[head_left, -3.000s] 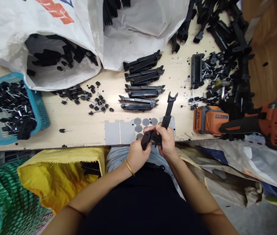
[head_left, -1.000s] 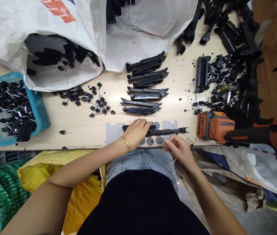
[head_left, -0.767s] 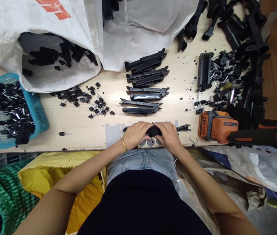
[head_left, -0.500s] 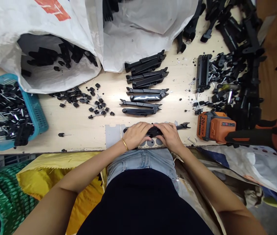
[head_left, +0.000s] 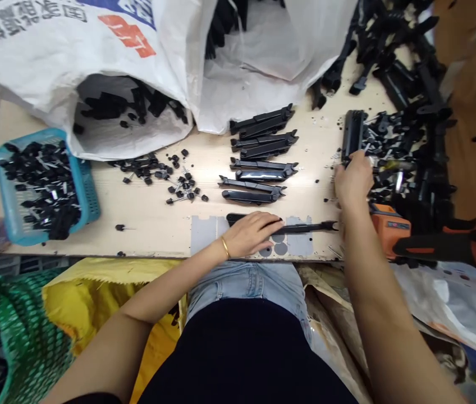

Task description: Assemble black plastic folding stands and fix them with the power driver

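Note:
My left hand point(head_left: 251, 233) lies flat on a long black plastic part point(head_left: 305, 227) at the table's near edge, fingers stretched along it. My right hand point(head_left: 352, 180) reaches out to the right, into the small screws and black pieces point(head_left: 389, 151) beside an upright black block point(head_left: 352, 134). Its fingers are curled downward and hidden from me, so what they hold does not show. Just beyond my left hand, several assembled black parts point(head_left: 259, 168) lie in a row.
An orange cordless drill point(head_left: 444, 241) lies right of my right arm. A blue basket point(head_left: 88, 193) of black knobs stands at the left. Two white sacks point(head_left: 145, 62) of black parts sit at the back. Loose knobs with pins point(head_left: 179, 182) are scattered mid-table.
My right hand has left the long black part and gone up to the right, to the screw pile. My left hand stays on the part. The view has shifted a little.

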`<action>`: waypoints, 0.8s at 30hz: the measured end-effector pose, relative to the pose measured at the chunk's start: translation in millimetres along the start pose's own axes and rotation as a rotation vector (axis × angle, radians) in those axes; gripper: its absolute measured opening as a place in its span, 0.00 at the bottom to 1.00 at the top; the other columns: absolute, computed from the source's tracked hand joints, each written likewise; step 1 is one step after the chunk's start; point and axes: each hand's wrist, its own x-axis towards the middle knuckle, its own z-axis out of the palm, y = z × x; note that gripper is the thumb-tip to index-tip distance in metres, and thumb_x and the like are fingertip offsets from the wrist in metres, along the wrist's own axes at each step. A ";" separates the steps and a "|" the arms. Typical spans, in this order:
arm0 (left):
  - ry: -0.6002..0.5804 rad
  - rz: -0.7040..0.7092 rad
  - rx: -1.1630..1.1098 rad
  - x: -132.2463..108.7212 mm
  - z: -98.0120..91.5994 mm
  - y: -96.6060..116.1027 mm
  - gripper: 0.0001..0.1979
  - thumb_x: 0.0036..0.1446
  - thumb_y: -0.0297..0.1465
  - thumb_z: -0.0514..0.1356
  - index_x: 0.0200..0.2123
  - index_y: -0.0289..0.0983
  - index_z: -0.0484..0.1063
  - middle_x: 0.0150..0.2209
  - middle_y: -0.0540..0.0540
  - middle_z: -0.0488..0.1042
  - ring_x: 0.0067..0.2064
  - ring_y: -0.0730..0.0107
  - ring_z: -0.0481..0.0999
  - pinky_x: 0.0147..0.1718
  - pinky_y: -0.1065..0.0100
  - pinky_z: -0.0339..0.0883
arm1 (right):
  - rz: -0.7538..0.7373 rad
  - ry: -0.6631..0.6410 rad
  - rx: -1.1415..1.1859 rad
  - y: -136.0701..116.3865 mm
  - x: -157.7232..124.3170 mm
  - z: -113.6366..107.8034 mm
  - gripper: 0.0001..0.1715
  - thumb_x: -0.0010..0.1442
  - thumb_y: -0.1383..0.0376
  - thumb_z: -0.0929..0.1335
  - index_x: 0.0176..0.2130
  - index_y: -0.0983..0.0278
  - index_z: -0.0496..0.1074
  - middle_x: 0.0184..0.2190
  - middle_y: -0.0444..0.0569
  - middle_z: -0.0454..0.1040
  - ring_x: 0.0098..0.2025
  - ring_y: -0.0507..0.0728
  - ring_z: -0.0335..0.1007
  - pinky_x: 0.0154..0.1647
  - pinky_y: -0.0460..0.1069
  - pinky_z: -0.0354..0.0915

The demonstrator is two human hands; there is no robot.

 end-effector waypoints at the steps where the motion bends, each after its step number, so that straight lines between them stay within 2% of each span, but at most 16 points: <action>1: 0.069 -0.023 0.024 -4.4 -3.7 1.0 0.19 0.63 0.36 0.53 0.54 0.34 0.63 0.49 0.38 0.72 0.50 0.61 0.72 0.47 0.59 0.69 | -0.008 -0.013 0.004 -4.4 8.0 2.9 0.22 0.56 0.68 0.67 0.51 0.75 0.68 0.45 0.69 0.70 0.47 0.65 0.67 0.45 0.61 0.59; 2: 0.143 -0.087 0.058 -10.5 -9.1 -0.1 0.16 0.63 0.34 0.53 0.53 0.35 0.64 0.46 0.40 0.73 0.47 0.63 0.73 0.45 0.60 0.70 | -0.032 -0.012 0.023 -7.2 13.5 4.6 0.21 0.56 0.69 0.67 0.49 0.75 0.69 0.43 0.68 0.71 0.46 0.64 0.67 0.45 0.60 0.59; 4: 0.283 -0.320 0.151 -26.6 -23.6 -8.9 0.13 0.63 0.28 0.52 0.50 0.36 0.65 0.41 0.42 0.73 0.43 0.65 0.73 0.40 0.62 0.70 | -0.082 0.027 0.129 -7.8 15.2 3.8 0.18 0.53 0.71 0.69 0.45 0.73 0.72 0.37 0.61 0.73 0.40 0.59 0.69 0.46 0.58 0.59; 6: 0.333 -0.554 0.240 -44.5 -39.4 -25.2 0.14 0.60 0.23 0.51 0.49 0.35 0.67 0.40 0.42 0.71 0.43 0.63 0.71 0.41 0.61 0.69 | -0.083 0.087 0.377 -4.3 2.2 -1.9 0.16 0.51 0.72 0.70 0.43 0.71 0.73 0.30 0.52 0.71 0.31 0.53 0.68 0.41 0.55 0.63; 8: 0.248 -0.657 0.291 -59.7 -51.3 -44.8 0.15 0.57 0.22 0.53 0.47 0.35 0.69 0.41 0.40 0.70 0.45 0.60 0.69 0.43 0.59 0.68 | -0.047 0.068 0.727 -1.2 -26.1 -10.1 0.13 0.52 0.70 0.69 0.40 0.68 0.73 0.27 0.47 0.69 0.24 0.49 0.66 0.32 0.51 0.66; 10: 0.131 -0.665 0.308 -69.3 -56.5 -62.0 0.13 0.56 0.22 0.54 0.44 0.35 0.71 0.41 0.40 0.70 0.44 0.57 0.69 0.44 0.57 0.66 | -0.016 -0.063 1.038 -1.3 -64.4 -17.0 0.09 0.52 0.66 0.70 0.37 0.65 0.72 0.26 0.45 0.70 0.23 0.49 0.68 0.27 0.49 0.67; 12: 0.101 -0.662 0.299 -72.9 -56.7 -71.6 0.09 0.58 0.25 0.55 0.41 0.36 0.73 0.39 0.40 0.71 0.43 0.57 0.70 0.44 0.56 0.66 | 0.024 -0.211 1.191 -4.1 -103.4 -19.0 0.11 0.52 0.62 0.72 0.36 0.64 0.72 0.26 0.44 0.72 0.25 0.50 0.70 0.27 0.48 0.69; 14: 0.195 -0.672 0.250 -71.9 -55.9 -70.7 0.06 0.58 0.29 0.57 0.38 0.37 0.74 0.37 0.42 0.72 0.42 0.59 0.71 0.44 0.56 0.66 | 0.070 -0.287 1.225 -7.7 -134.5 -15.2 0.13 0.52 0.60 0.72 0.36 0.64 0.72 0.25 0.43 0.73 0.25 0.50 0.71 0.27 0.47 0.69; 16: 0.382 -0.727 0.115 -68.0 -55.1 -59.6 0.07 0.57 0.34 0.61 0.37 0.37 0.73 0.36 0.44 0.72 0.41 0.63 0.72 0.43 0.59 0.68 | 0.103 -0.281 1.222 -11.1 -154.2 -7.3 0.12 0.53 0.60 0.72 0.36 0.63 0.71 0.25 0.43 0.73 0.25 0.49 0.70 0.27 0.46 0.69; 18: 0.583 -0.832 -0.137 -62.0 -52.5 -41.9 0.10 0.55 0.37 0.62 0.36 0.37 0.71 0.35 0.47 0.72 0.36 0.69 0.73 0.38 0.65 0.71 | 0.117 -0.252 1.219 -14.7 -163.8 1.6 0.12 0.54 0.59 0.71 0.37 0.63 0.71 0.26 0.43 0.73 0.26 0.49 0.70 0.28 0.46 0.69; 20: 0.717 -0.928 -0.433 -55.3 -46.3 -23.6 0.13 0.53 0.39 0.64 0.35 0.36 0.68 0.33 0.49 0.71 0.32 0.73 0.74 0.31 0.70 0.72 | 0.092 -0.249 1.180 -18.8 -166.8 7.5 0.11 0.56 0.59 0.70 0.37 0.62 0.69 0.26 0.43 0.73 0.26 0.51 0.70 0.28 0.47 0.69; 22: 0.763 -0.977 -0.645 -49.5 -37.6 -10.5 0.15 0.51 0.40 0.65 0.34 0.36 0.67 0.33 0.49 0.73 0.30 0.74 0.75 0.30 0.70 0.74 | -0.017 -0.247 1.039 -22.9 -166.4 7.9 0.10 0.58 0.59 0.68 0.38 0.62 0.68 0.27 0.44 0.72 0.28 0.52 0.70 0.30 0.49 0.69; 24: 0.766 -1.001 -0.723 -45.9 -30.1 -5.0 0.15 0.50 0.40 0.65 0.33 0.36 0.66 0.33 0.48 0.74 0.31 0.74 0.77 0.33 0.69 0.75 | -0.220 -0.210 0.810 -26.3 -164.4 2.3 0.08 0.60 0.60 0.66 0.39 0.62 0.68 0.29 0.46 0.72 0.30 0.53 0.70 0.33 0.50 0.69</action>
